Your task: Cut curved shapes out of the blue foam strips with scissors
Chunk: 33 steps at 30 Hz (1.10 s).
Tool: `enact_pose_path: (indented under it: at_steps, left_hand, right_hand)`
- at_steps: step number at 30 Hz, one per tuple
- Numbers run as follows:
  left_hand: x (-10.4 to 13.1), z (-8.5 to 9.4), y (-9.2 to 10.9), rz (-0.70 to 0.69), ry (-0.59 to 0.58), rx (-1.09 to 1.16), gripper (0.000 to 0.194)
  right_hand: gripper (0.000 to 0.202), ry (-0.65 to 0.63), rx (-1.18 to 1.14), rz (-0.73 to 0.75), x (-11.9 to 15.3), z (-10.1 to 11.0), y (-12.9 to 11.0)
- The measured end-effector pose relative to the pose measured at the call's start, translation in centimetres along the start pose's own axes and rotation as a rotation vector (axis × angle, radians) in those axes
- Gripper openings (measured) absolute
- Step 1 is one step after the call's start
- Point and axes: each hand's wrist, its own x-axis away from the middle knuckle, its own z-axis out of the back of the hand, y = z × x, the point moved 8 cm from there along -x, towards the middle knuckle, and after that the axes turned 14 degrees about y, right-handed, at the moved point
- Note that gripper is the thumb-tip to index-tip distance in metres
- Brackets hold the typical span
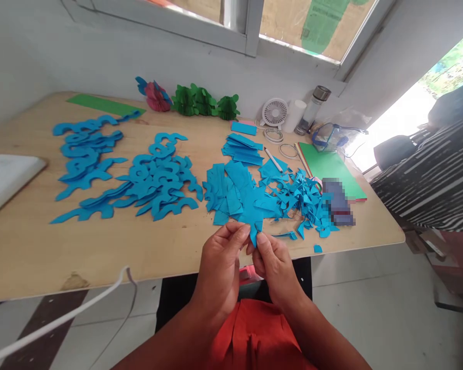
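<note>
My left hand [223, 264] and my right hand [277, 262] meet at the table's front edge. Both pinch the near end of a cut blue paper piece [253, 203], whose wider part reaches out over the pile behind. Just beyond it lies a stack of blue paper pieces [226, 187], some with wavy cut edges. Small blue paper scraps [303, 198] are heaped to the right of my hands. Over on the left, curved blue paper cutouts [160, 177] overlap in a pile, with another group of wavy cutouts [79, 151] farther left.
Along the wall stand green paper figures [204, 100], a pink and blue paper figure [156, 96], a small white fan [275, 112] and a bottle [312, 110]. A white pen [273, 160] lies among folded blue papers [241, 149]. A white cable [61, 321] crosses the lower left.
</note>
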Motion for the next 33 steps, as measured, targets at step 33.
enact_pose_path:
  at_steps: [33]
  left_hand:
    - [1.2,0.9,0.0,0.051,0.046,-0.001,0.015]
  right_hand:
    - [0.039,0.022,-0.147,-0.079,1.1,-0.9,0.9]
